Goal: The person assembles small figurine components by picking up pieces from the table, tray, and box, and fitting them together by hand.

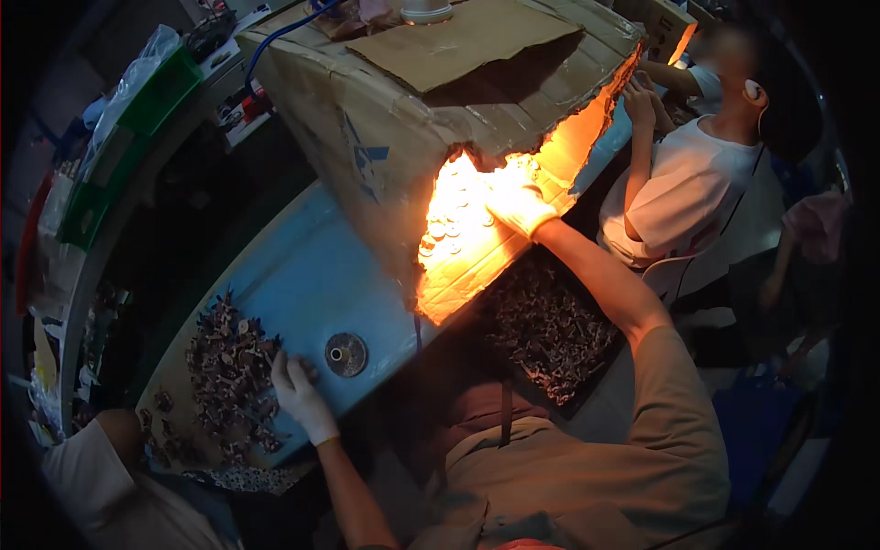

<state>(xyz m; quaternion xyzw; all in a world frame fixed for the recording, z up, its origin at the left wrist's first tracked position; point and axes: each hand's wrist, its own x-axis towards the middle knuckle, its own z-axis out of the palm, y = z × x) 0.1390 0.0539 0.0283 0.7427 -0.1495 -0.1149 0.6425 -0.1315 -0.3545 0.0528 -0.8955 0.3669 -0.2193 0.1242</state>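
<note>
My left hand (301, 401), in a pale glove, is beside a heap of small dark metal parts (234, 376) on the blue tabletop (312, 266). Its fingers are bent around a small dark metal part (310, 370) at the tips. A round metal fitting with a raised hollow centre (346, 355) sits just right of that hand. My right hand (522, 206), also gloved, reaches into the brightly lit opening of a cardboard box (367, 156). Several small round pieces (446, 229) lie in the glare there. The light washes out the right fingers and whatever they touch.
A dark tray of many small metal parts (555, 335) is below my right forearm. Another person (687, 174) works at the box's far right side, and a second person's sleeve (119, 490) shows at lower left. Green bins (128, 147) line the left.
</note>
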